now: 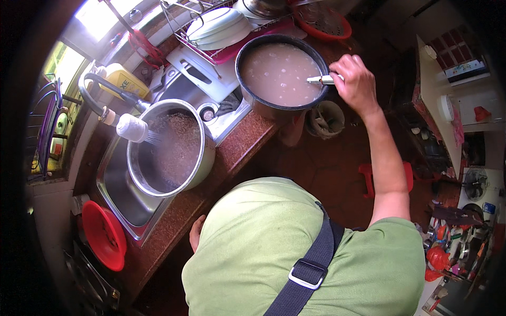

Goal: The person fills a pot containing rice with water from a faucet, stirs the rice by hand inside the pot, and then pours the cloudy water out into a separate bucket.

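My right hand (352, 83) grips a white-handled utensil (321, 80) at the right rim of a dark-rimmed pot (253, 94). The pot is almost full of cloudy, brownish liquid with pale bits floating in it; whatever part of the utensil lies under the liquid is hidden. Mostly covered by my green shirt, my left hand (196, 233) is beside the counter's front edge; its fingers are only partly seen. Over the sink, water sprays from a cloth-wrapped faucet head (133, 128) into a large metal pot (205, 158) with small brown grains or similar matter inside.
A white cutting board (217, 85) lies across the second sink basin. Behind are a dish rack with a white bowl (219, 29) and a red colander (340, 29). A red basin (104, 237) sits left of the sink, a bucket (326, 118) below the counter, and a red stool (367, 181) on the floor.
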A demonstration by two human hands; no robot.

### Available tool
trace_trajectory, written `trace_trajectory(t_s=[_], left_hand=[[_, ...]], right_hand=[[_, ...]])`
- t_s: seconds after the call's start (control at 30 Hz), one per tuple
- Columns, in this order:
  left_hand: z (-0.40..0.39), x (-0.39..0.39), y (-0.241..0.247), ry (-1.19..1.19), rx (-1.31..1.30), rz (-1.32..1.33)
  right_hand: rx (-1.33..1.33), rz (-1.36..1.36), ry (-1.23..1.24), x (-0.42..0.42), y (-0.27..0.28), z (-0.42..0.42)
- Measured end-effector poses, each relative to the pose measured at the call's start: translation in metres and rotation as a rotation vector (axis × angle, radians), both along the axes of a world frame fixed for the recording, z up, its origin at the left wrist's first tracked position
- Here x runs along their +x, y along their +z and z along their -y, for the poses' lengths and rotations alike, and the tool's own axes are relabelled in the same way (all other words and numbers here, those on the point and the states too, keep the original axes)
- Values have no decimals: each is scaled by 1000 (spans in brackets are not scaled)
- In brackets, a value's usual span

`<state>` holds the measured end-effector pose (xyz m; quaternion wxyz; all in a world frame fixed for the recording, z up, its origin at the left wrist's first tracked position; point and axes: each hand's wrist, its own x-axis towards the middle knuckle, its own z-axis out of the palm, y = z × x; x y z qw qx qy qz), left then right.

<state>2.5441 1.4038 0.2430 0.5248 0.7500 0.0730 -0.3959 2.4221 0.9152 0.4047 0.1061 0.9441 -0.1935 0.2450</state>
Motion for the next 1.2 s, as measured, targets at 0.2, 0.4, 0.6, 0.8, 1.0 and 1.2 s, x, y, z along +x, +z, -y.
trace_trajectory(t_s=[0.2, 0.4, 0.6, 0.8, 1.0, 1.2], left_hand=[[17, -4, 23, 313, -131, -198], [1, -15, 15, -5, 108, 35], [-3, -20, 10, 62, 110, -12], [2, -23, 23, 15, 208, 9], [16, -26, 50, -77, 221, 139], [-42, -22, -25, 282, -655, -339]], right_hand=[[114, -332, 9, 30, -32, 38], [175, -520, -153, 52, -34, 37], [209, -468, -223, 60, -41, 37], [341, -530, -236, 59, -38, 49], [269, -547, -287, 66, -38, 35], [189, -475, -148, 59, -46, 43]])
